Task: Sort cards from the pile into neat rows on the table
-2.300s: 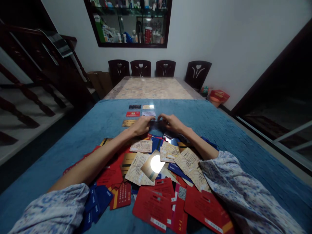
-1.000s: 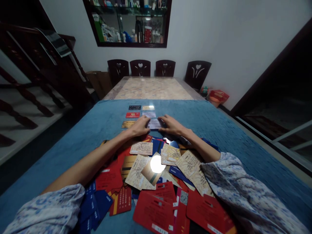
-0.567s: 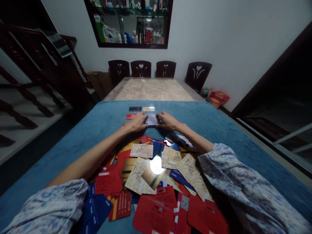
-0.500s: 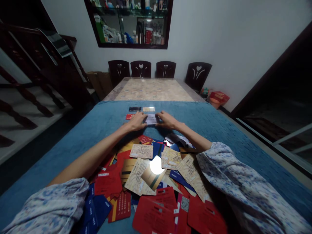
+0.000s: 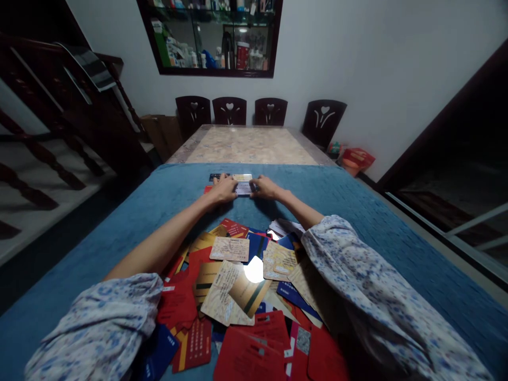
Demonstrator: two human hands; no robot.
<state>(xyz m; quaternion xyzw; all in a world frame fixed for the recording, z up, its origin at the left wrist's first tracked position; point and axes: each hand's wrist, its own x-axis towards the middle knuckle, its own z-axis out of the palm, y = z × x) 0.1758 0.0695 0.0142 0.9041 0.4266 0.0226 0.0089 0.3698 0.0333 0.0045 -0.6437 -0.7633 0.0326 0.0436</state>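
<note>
Blue textured cloth covers the near part of a long, beige-marbled table. On this side of a glossy cream-yellow card, the left hand and right hand pinch a pale lavender rectangular card by its short ends, fingers bent at the far corners, thumbs at the near ones. Whether it is single or stacked, or fully down on the cloth, I cannot tell. A black card and a red card are partly hidden by the left hand. Well apart, on the near side, spreads a loose heap of red, blue, gold and beige cards. The step in hand looks like lining up the lavender piece; the next move seems to call for a level, even release.
</note>
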